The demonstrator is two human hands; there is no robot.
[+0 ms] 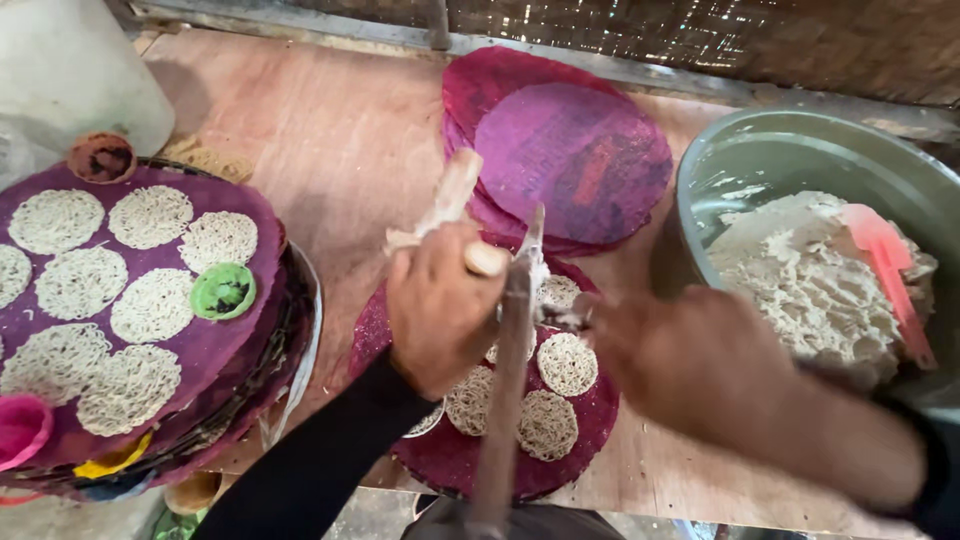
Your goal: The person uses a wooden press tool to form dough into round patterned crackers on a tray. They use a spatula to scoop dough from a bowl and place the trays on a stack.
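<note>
The left hand (440, 305) is closing tightly around the wooden press (455, 205), holding it above the purple mat (450, 455). The right hand (690, 360) is blurring beside the press; how far it is open I cannot tell. Noodle rounds (566, 364) are lying on this mat. Right of the mat a basin (760, 150) is holding dough (800, 280). Left of it a stack of mats (200, 345) is standing.
</note>
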